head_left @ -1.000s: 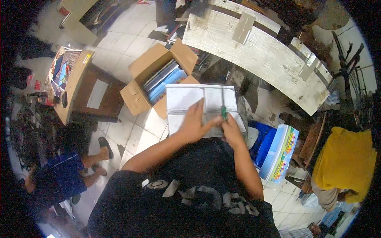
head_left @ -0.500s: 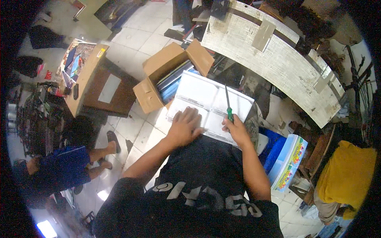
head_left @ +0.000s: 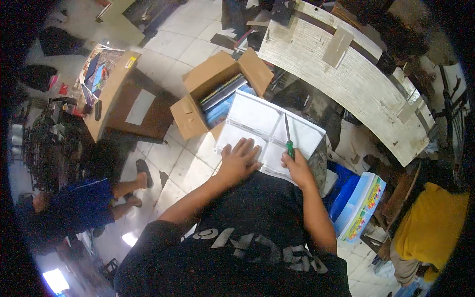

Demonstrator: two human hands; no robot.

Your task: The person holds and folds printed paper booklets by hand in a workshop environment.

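Note:
A large white printed sheet (head_left: 254,115), ruled into several panels, lies in front of me at the edge of my lap. My left hand (head_left: 240,161) rests flat on its near left part, fingers stretched and slightly apart. Over the sheet's right side, my right hand (head_left: 298,166) grips a green-handled tool with a long thin pointed blade (head_left: 290,148). The blade points away from me across the panels. Whether its edge touches the paper I cannot tell. What supports the sheet is mostly hidden.
Beyond the sheet stands an open cardboard box (head_left: 189,119) holding flat stacked items. A long whitish board (head_left: 302,47) curves along the far right. Blue printed packs (head_left: 361,205) lie right of me. A wooden table (head_left: 116,74) and a person's legs (head_left: 126,189) are at left.
The view has shifted a little. My left hand has slid slightly right on the sheet, its fingers more spread. The tool in my right hand has come slightly nearer to me.

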